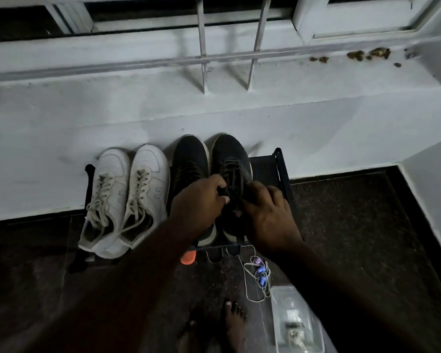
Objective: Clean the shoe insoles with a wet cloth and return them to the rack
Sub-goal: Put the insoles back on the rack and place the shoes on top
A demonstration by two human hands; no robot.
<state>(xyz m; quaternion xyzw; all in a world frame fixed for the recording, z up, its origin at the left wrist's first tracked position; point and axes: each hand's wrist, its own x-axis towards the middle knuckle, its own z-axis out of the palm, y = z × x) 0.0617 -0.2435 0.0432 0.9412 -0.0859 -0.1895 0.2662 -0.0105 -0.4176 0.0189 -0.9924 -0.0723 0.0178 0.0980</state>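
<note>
Against the pale wall below the window grille, a low black shoe rack point(280, 171) carries two pairs: white sneakers point(127, 197) on the left, and a dark pair on the right. The left dark shoe point(189, 159) sits untouched, while the right dark shoe point(231, 159) has both hands at its opening. The left hand point(201, 202) curls its fingers over the tongue and laces, pinching them; the right hand point(267, 212) has its fingers bent at the collar on the other side, though whether they truly grip or only press there I cannot tell. Any insole is hidden inside the shoe.

An insole should be light, thin and floppy, probably lightly stuck down, so the heel edge is the sensible place to take hold, peeling toward the toe.

On the dark floor nearby lie a clear plastic box point(297, 319), a white cord with purple pieces point(261, 275) and a small orange object point(188, 257).
</note>
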